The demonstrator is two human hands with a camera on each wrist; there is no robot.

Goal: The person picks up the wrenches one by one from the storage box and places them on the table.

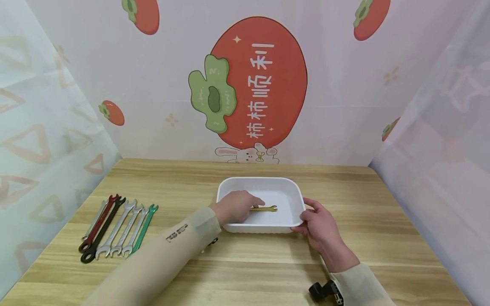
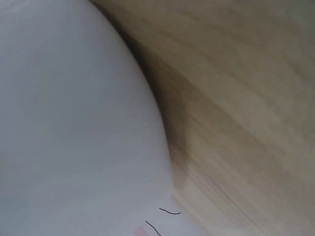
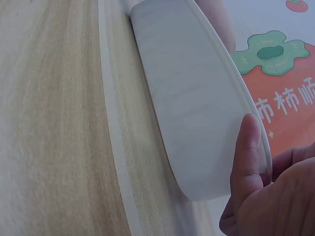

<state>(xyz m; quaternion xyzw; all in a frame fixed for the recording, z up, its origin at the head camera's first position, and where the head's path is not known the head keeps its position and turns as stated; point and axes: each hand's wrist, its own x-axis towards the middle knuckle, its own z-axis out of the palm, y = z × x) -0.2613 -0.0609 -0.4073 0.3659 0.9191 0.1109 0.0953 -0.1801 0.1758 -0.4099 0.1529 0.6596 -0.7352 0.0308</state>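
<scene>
A white rectangular tub [image 1: 260, 228] sits toward the back middle of the table. My left hand [image 1: 238, 206] reaches down inside it and holds a small gold open-end wrench [image 1: 269, 208], low by the floor; the hand covers the wrench's left part. At the tub's right front corner, my right hand [image 1: 320, 227] grips the rim. The right wrist view shows the right thumb [image 3: 247, 142] on the outer wall, other fingers around the edge. The left wrist view has only the tub's outer wall [image 2: 74, 123] close up, not the hand.
Left on the table lies a slanted row of several wrenches: silver ones [image 1: 118, 227], a dark red one [image 1: 98, 223], a black one [image 1: 103, 229] and a green one [image 1: 145, 227]. Printed curtains [image 1: 329, 106] stand behind and at both sides of the wooden table [image 1: 367, 204].
</scene>
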